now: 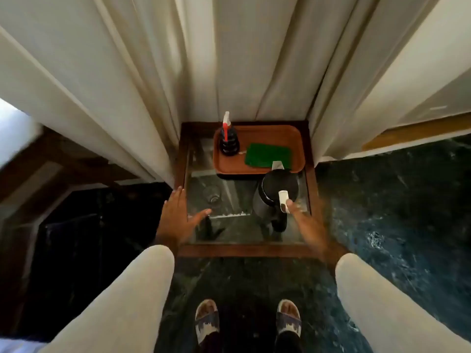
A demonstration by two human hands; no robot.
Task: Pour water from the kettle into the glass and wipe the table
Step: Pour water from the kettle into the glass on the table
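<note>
A black kettle point(277, 192) with a white lid tab and a black handle stands on the right of a small glass-topped table point(244, 250). A clear glass point(212, 196) stands left of it, hard to make out against the glass top. A green cloth point(267, 155) lies on a brown tray point(257, 146) at the back. My left hand point(178, 215) hovers open at the table's left edge, beside the glass without touching it. My right hand point(302, 215) is blurred, its fingertips at the top of the kettle's handle; its grip is unclear.
A dark spray bottle point(229, 141) with a red and white nozzle stands on the tray's left end. White curtains point(229, 59) hang close behind and on both sides of the table. Dark green marble floor point(382, 212) surrounds it. My sandalled feet are below.
</note>
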